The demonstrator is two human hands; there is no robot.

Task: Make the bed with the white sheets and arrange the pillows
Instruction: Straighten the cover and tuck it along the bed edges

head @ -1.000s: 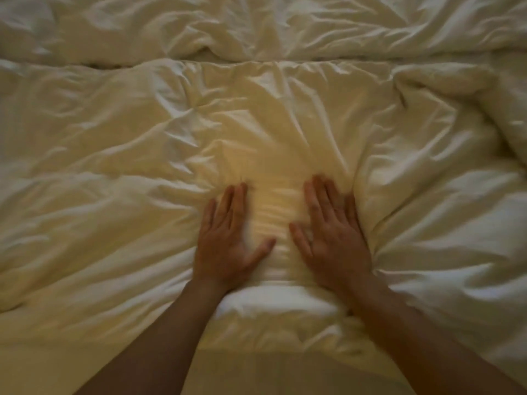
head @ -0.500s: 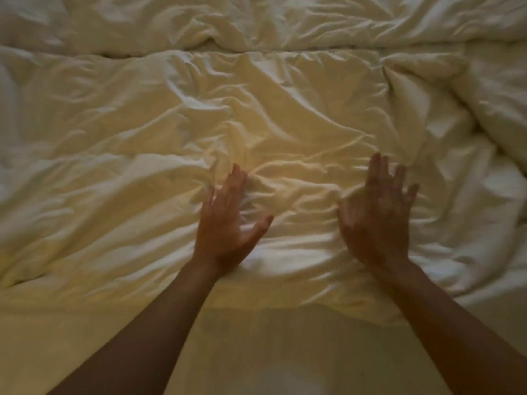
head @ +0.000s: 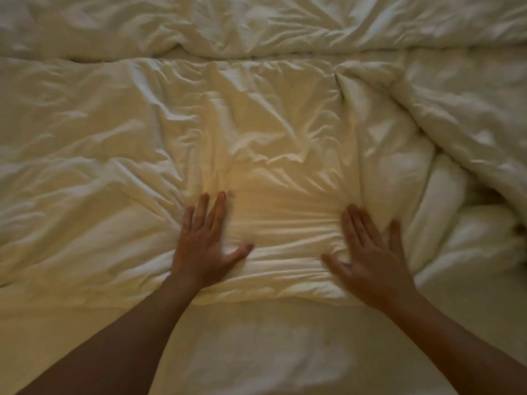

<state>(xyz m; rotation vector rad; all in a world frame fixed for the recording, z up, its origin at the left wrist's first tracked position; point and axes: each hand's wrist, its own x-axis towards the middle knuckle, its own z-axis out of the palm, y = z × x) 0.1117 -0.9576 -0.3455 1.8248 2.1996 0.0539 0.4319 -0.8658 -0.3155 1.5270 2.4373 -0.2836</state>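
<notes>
A crumpled white duvet covers the bed across the whole head view. My left hand lies flat on it with fingers straight, just left of centre. My right hand presses flat on the duvet to the right, fingers spread and slightly blurred. Between the two hands the fabric is stretched into fine sideways ripples. A thick bunched fold of the duvet rises just right of my right hand. No pillow can be told apart.
A long seam or fold line runs across the bed near the top, with more white bedding beyond it. The smoother sheet lies below the duvet's near edge, between my forearms.
Half a second ago both hands were lifted off the duvet with the right one further right. Now both are flat on it again, wider apart than one second ago.
</notes>
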